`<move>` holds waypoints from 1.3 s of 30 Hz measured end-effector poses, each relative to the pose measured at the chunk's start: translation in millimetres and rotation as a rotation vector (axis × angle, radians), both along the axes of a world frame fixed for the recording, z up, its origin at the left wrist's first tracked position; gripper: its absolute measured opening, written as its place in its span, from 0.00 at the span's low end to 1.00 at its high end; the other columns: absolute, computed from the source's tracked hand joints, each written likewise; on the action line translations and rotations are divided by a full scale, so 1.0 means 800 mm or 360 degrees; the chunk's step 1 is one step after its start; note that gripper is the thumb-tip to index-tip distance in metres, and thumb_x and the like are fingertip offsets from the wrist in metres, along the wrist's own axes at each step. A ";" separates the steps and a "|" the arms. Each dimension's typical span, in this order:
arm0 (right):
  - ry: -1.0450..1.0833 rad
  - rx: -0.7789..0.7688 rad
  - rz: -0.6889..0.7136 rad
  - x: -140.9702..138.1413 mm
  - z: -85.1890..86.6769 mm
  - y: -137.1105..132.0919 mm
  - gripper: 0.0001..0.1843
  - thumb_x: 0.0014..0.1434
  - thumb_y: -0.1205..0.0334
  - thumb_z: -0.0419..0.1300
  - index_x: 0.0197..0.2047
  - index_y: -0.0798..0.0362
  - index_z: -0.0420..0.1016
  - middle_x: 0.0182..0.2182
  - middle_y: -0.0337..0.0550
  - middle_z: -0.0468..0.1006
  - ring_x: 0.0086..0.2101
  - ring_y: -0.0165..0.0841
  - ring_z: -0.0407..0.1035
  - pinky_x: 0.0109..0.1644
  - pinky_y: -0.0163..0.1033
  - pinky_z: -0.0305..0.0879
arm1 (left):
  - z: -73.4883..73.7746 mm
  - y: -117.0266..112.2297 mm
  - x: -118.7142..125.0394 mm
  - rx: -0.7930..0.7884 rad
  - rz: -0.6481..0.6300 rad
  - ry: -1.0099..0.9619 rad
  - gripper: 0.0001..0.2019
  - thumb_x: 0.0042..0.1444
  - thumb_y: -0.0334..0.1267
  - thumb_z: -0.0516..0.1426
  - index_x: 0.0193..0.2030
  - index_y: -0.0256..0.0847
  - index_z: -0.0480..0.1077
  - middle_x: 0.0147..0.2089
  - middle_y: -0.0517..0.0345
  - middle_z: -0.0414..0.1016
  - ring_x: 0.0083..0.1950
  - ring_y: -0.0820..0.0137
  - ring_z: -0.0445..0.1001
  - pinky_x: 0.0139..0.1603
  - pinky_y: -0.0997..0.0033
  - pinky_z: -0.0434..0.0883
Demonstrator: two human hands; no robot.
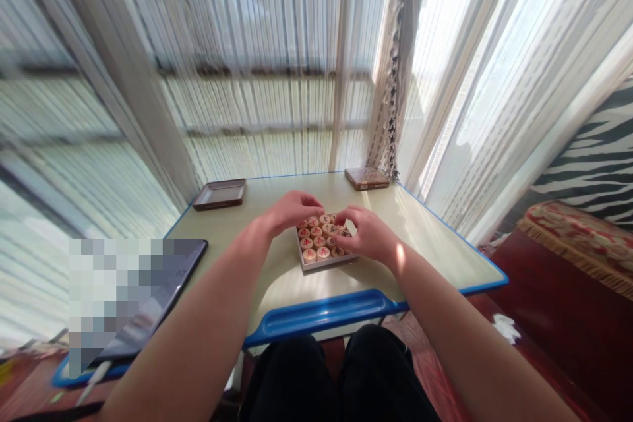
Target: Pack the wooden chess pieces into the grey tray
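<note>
A shallow box (326, 264) on the table is filled with rows of round wooden xiangqi pieces (323, 252), marked with red and black characters. My left hand (295, 210) reaches over the box's far left corner, its fingers stretched toward the back row and its fingertips close to the pieces there. On the right side, my right hand (364, 232) curves over the box, with thumb and forefinger around a xiangqi piece (331, 229) among the others. The hand partly hides the pieces at the right.
An open, box-like lid (220, 193) lies at the table's back left, and a closed brown box (366, 178) at the back right. A tablet (163, 303) rests at the left edge. The table (435, 244) has a blue rim; sheer curtains (257, 112) hang behind it.
</note>
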State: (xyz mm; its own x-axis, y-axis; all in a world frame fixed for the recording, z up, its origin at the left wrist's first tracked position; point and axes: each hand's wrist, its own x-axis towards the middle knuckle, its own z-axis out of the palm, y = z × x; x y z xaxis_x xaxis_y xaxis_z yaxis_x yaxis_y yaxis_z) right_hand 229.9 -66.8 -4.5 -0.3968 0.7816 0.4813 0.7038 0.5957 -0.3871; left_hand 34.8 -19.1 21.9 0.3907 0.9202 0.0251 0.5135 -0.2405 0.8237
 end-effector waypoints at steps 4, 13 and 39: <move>-0.0044 -0.0050 -0.0002 -0.002 0.000 -0.001 0.12 0.45 0.56 0.62 0.32 0.53 0.71 0.32 0.42 0.70 0.36 0.33 0.64 0.39 0.36 0.59 | -0.006 0.005 0.001 0.0121 0.0092 -0.0034 0.17 0.41 0.48 0.58 0.33 0.37 0.73 0.30 0.56 0.73 0.32 0.71 0.68 0.28 0.74 0.62; -0.0125 -0.0126 -0.0033 -0.004 -0.006 0.000 0.11 0.44 0.56 0.62 0.31 0.52 0.72 0.30 0.40 0.67 0.32 0.31 0.63 0.36 0.35 0.59 | -0.006 0.004 0.007 0.0139 0.0083 -0.0004 0.15 0.42 0.48 0.57 0.31 0.38 0.73 0.28 0.57 0.72 0.30 0.71 0.67 0.25 0.75 0.61; -0.0074 -0.0191 -0.0055 -0.006 0.002 -0.001 0.12 0.45 0.55 0.62 0.31 0.53 0.73 0.29 0.39 0.66 0.31 0.30 0.62 0.35 0.35 0.57 | -0.021 0.019 0.002 0.0454 0.0140 0.0084 0.19 0.49 0.52 0.51 0.35 0.39 0.74 0.34 0.56 0.75 0.38 0.65 0.70 0.37 0.70 0.66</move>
